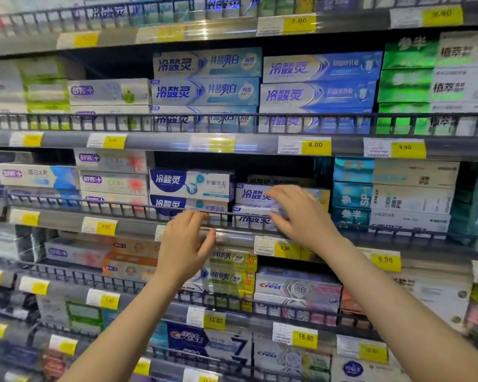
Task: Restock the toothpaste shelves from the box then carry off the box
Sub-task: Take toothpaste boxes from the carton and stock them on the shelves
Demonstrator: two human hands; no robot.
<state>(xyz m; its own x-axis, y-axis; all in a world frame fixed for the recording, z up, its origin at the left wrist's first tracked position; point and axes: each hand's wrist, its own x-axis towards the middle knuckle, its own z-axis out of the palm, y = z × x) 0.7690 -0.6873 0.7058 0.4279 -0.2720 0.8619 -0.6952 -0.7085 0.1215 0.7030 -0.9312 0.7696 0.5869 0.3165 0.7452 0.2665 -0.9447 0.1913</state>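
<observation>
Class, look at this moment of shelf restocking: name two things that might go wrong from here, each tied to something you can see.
1. The right hand reaches over the wire rail at the white-and-blue toothpaste boxes, which lie slightly askew; a nudge may topple the stack.
2. The left hand rests at the rail, so a box may catch on it.

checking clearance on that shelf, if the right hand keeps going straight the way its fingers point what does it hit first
Most likely the white and blue toothpaste boxes stacked behind the shelf rail. The right hand already overlaps them with its fingers pointing up and left; whether they touch is unclear.
</observation>
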